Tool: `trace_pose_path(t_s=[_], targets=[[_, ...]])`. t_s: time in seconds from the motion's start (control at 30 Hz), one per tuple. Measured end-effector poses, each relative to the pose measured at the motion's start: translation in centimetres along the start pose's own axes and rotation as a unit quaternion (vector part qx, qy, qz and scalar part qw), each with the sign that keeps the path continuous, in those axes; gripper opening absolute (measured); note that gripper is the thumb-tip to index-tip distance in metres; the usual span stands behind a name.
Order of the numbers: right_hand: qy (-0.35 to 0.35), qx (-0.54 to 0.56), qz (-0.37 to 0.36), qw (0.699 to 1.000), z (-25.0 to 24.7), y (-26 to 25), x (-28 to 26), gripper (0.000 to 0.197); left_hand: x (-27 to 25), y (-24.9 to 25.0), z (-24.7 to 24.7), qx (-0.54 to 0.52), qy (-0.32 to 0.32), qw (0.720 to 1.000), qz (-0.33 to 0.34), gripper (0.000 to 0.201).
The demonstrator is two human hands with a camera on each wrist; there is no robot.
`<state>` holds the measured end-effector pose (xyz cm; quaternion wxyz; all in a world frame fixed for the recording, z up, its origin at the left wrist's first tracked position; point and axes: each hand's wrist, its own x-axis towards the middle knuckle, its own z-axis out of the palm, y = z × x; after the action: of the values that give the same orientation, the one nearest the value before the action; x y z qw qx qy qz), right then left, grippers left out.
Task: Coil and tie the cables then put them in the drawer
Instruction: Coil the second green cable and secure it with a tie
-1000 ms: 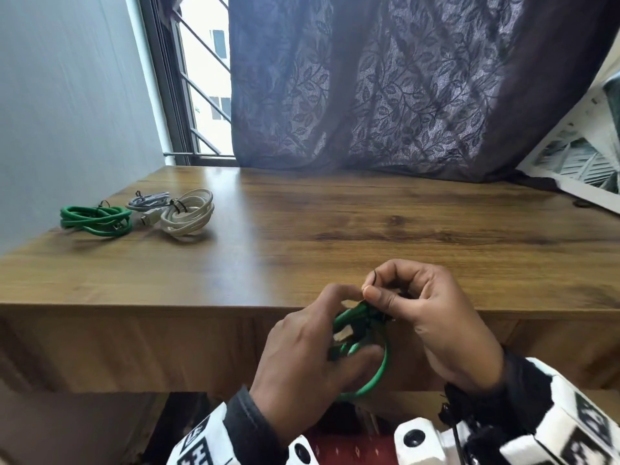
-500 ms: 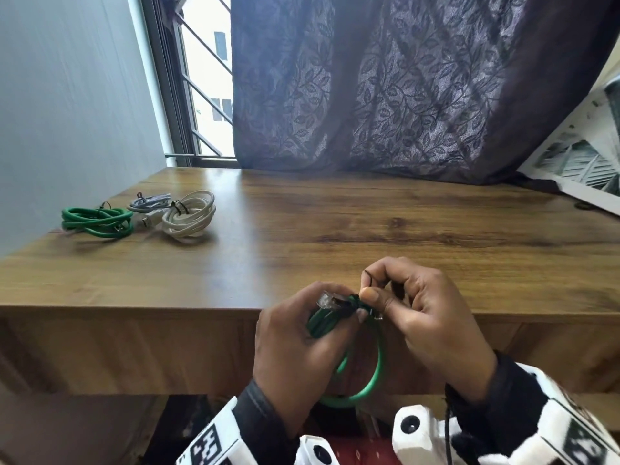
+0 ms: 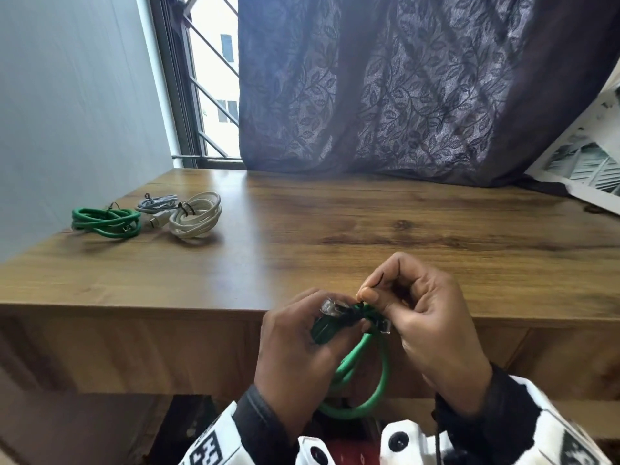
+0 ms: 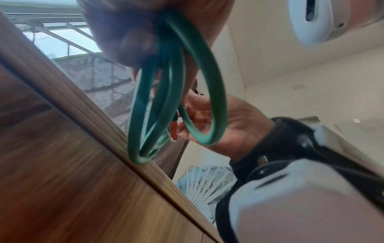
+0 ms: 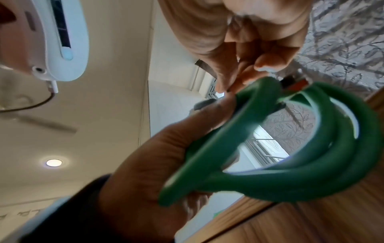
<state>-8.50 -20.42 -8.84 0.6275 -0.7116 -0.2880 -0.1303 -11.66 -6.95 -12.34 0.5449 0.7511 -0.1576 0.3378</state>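
Compared with a second ago, the coiled green cable (image 3: 360,367) has been turned in the grip: a clear plug now stands exposed at the top of the bundle, and the loops hang lower, below the tabletop (image 3: 335,229) edge. The left hand (image 3: 298,350) is curled round the gathered strands. The right hand (image 3: 432,323) pinches a thin black tie (image 3: 378,282) at the bundle's 12 o'clock, thumb and forefinger pressed together. Judgement: coiling of this cable is finished and the tying is under way, not yet secured; stowing in the drawer remains.

Surface: a wood-grain tabletop. At its 10 o'clock lie three coils close together: a green coil (image 3: 105,222), a grey coil (image 3: 157,203) and a white coil (image 3: 196,214). Dark ties show on all three. None is in a drawer.

Room: a patterned dark curtain (image 3: 419,85) hangs behind the tabletop at 12 o'clock; a barred window (image 3: 208,78) at 11 o'clock; a pale wall (image 3: 67,95) at 9 o'clock. No drawer can be identified with certainty.
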Motion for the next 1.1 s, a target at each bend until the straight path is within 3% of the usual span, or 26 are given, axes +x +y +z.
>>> trace_pose_path(t_s=[0.13, 0.33, 0.5, 0.63, 0.77, 0.9, 0.97, 1.1], targets=[[-0.001, -0.027, -0.020, 0.999, 0.6, -0.4, -0.7, 0.026, -0.2, -0.3, -0.4, -0.025, 0.017, 0.999, -0.014, 0.019], [-0.058, -0.034, 0.009, 0.998, 0.5, -0.4, 0.3, 0.004, -0.8, 0.0, -1.4, -0.026, 0.024, 0.999, -0.007, 0.017], [-0.258, -0.112, 0.108, 0.953, 0.0, -0.6, 2.0, 0.055, -0.2, 0.1, -3.5, -0.086, 0.101, 0.989, -0.067, 0.020], [-0.280, -0.074, 0.143, 0.946, 2.3, -1.8, 3.6, 0.042, 0.7, 0.1, -5.3, -0.130, 0.117, 0.976, -0.128, 0.014], [-0.298, -0.080, 0.187, 0.933, 5.0, -3.3, 7.9, 0.027, 3.0, 0.1, -8.8, -0.127, 0.084, 0.980, -0.127, 0.031], [-0.290, -0.114, 0.237, 0.920, 5.8, -2.7, 13.0, 0.016, 5.4, -0.7, -11.0, -0.148, 0.052, 0.971, -0.179, 0.054], [-0.280, -0.140, 0.254, 0.915, 6.6, -2.0, 15.5, 0.010, 6.2, -1.4, -12.3, -0.075, 0.040, 0.978, -0.188, 0.065], [-0.260, -0.211, 0.299, 0.894, 8.3, 0.3, 20.0, 0.012, 6.1, -3.4, -13.6, 0.052, 0.022, 0.980, -0.189, 0.060]])
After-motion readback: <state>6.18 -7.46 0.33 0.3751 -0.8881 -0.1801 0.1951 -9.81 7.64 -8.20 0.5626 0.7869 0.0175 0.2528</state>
